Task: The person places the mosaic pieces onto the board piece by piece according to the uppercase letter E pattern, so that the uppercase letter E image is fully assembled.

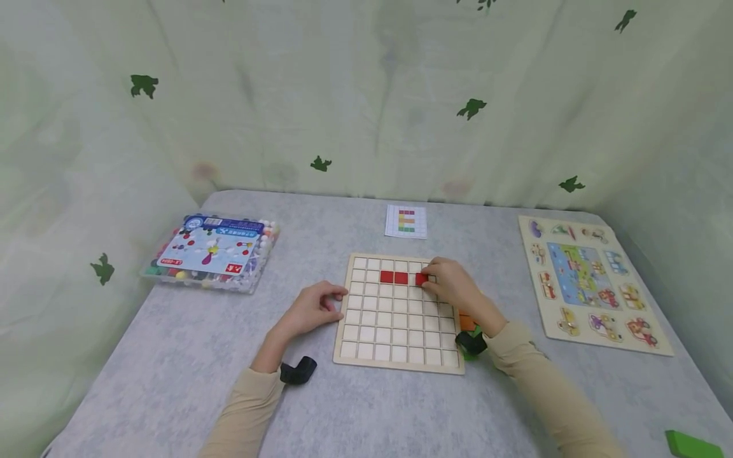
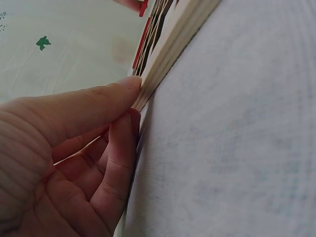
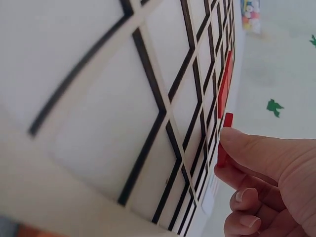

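Observation:
A square wooden grid board [image 1: 359, 349] with pale cells lies on the table in front of me. Two red square tiles [image 1: 394, 277] sit side by side in its second row from the far side. My right hand [image 1: 456, 285] pinches another red tile [image 3: 228, 121] between thumb and finger, just right of those two. From the right wrist it shows tilted on edge, close over the grid. At the board's left side, my left hand [image 1: 310, 310] pinches the wooden edge, thumb [image 2: 116, 96] above and curled fingers below.
Behind the board lies a pattern card [image 1: 420, 230]. A clear box of colourful pieces [image 1: 209, 247] stands at left, a wooden picture puzzle [image 1: 595, 280] at right. Orange tiles [image 1: 467, 321] and green ones lie under my right wrist. A green block [image 1: 691, 444] is near the front right.

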### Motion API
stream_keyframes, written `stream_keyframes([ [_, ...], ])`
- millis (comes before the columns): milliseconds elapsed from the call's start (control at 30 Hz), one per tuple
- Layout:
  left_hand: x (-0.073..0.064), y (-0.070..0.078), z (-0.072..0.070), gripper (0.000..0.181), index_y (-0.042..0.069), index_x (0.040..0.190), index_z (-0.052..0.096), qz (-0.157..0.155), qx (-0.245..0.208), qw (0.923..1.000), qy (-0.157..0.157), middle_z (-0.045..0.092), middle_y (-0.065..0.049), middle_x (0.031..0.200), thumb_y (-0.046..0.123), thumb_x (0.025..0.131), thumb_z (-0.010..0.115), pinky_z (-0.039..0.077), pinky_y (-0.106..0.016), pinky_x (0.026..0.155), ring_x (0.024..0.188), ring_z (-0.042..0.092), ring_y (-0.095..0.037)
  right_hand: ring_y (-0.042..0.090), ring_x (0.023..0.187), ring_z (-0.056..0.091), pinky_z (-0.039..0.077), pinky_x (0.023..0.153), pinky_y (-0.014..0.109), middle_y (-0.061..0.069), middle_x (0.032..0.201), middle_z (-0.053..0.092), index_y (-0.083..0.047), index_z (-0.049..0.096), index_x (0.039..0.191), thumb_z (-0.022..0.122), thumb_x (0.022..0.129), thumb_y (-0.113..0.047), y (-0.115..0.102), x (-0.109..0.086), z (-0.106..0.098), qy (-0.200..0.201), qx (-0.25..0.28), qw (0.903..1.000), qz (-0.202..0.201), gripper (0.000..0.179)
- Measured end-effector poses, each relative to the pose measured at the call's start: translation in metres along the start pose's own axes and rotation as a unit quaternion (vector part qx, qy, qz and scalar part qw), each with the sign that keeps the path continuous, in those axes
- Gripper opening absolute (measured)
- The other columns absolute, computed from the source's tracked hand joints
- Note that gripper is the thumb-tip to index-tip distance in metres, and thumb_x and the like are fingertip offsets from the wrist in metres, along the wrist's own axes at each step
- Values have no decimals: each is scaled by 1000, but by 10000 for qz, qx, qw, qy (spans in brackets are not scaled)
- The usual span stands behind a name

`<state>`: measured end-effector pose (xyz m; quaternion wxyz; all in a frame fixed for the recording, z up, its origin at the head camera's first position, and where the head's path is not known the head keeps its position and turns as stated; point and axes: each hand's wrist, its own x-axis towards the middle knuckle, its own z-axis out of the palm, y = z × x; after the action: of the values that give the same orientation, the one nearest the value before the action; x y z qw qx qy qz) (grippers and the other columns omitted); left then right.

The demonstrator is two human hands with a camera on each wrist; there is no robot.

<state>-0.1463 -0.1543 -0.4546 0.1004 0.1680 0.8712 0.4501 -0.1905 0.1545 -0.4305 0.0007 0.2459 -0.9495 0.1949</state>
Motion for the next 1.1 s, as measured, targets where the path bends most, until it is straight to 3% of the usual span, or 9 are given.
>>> stream_keyframes([
  [500,-1,2,-1,42,-2,119,60,-16,-39,10000,-17,61,-15,103,2,78,71,47,-18,62,72,55,-9,25,91,64,53,78,35,14,100,67,0,70,104,68,84,-12,-4,9,5,-88,66,9998,185,23],
  [900,-1,1,0,42,-1,119,60,-8,-39,10000,-12,61,-15,103,3,79,71,47,-18,63,73,56,-9,23,83,61,52,71,32,13,94,65,0,71,101,69,83,-11,-5,12,9,-77,15,9999,-71,21],
  [1100,-1,1,-1,42,-1,119,60,-12,-22,10000,-4,61,-14,103,3,79,71,48,-18,63,73,56,-9,26,90,63,53,76,34,15,100,65,2,69,106,68,84,-11,-6,11,3,-147,88,9998,43,25],
])
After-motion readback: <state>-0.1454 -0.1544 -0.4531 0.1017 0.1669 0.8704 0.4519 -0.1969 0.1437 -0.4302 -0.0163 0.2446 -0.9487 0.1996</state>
